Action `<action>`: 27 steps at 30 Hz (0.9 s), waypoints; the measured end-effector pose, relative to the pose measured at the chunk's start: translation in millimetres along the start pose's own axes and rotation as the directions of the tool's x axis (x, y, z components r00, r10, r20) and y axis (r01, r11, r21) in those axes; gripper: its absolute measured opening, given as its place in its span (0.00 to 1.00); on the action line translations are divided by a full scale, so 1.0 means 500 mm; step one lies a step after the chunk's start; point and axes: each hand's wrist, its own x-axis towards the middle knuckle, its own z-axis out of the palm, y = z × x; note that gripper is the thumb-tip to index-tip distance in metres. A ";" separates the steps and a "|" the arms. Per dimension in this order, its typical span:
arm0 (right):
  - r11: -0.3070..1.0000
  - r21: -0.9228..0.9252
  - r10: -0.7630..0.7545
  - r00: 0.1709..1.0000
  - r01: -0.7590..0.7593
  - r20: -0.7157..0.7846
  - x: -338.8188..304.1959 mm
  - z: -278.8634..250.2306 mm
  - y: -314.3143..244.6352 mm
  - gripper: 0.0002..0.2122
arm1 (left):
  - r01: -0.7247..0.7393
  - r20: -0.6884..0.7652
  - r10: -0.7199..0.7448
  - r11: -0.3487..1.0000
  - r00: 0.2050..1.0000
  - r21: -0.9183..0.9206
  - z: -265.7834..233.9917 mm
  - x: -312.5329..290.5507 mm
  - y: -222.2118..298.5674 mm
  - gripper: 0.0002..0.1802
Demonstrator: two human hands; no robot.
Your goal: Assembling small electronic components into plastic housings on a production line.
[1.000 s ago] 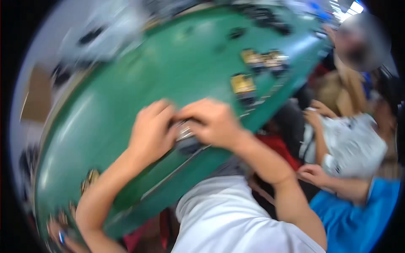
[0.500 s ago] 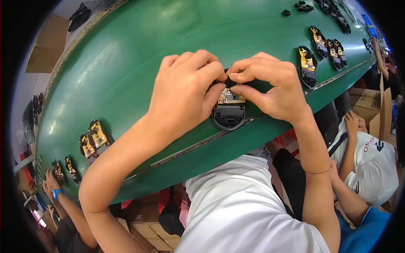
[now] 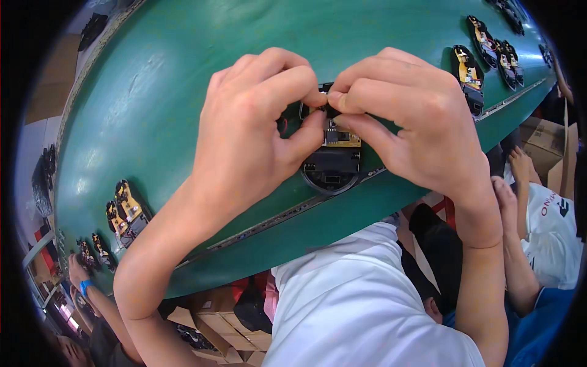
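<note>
An opened computer mouse base (image 3: 331, 163) lies on the green work surface in front of me, its black battery bay toward me and a yellow circuit board beyond it. At its far end my left hand (image 3: 254, 116) is closed in a pinch, thumb and forefinger together over the board. Facing it, my right hand (image 3: 406, 116) pinches at the same spot, its fingertips almost touching the left ones. Whatever small part sits between the fingertips is hidden. A bit of red wire shows beside the left thumb.
Several similar mouse bases (image 3: 468, 79) lie at the far right, and more boards in black shells (image 3: 128, 211) at the left. A metal strip (image 3: 263, 227) runs along the near side of the green surface (image 3: 183, 92). Co-workers sit at both sides; one's hand (image 3: 77, 269) is at far left.
The view has shifted and my hands look larger in it. Both hands keep pinching at the far end of the mouse base, with only slight finger movement.
</note>
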 end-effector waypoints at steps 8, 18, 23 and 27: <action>0.909 0.342 0.240 0.970 -0.239 0.039 -0.020 0.003 0.035 0.09 | 0.023 0.028 -0.023 1.000 0.999 -0.007 0.004 -0.004 0.004 0.09; 0.948 0.265 0.170 0.985 -0.175 0.043 -0.024 -0.004 0.058 0.08 | -0.048 0.012 0.047 0.998 0.999 0.032 0.013 0.006 0.003 0.10; 0.946 0.263 0.170 0.980 -0.191 0.100 -0.009 -0.020 0.048 0.08 | -0.027 0.001 0.027 0.997 1.000 0.067 0.021 0.001 0.008 0.10; 0.892 0.316 0.286 0.945 -0.324 0.160 -0.023 -0.021 0.049 0.08 | -0.042 -0.024 0.044 0.996 0.999 0.081 0.032 0.002 0.013 0.11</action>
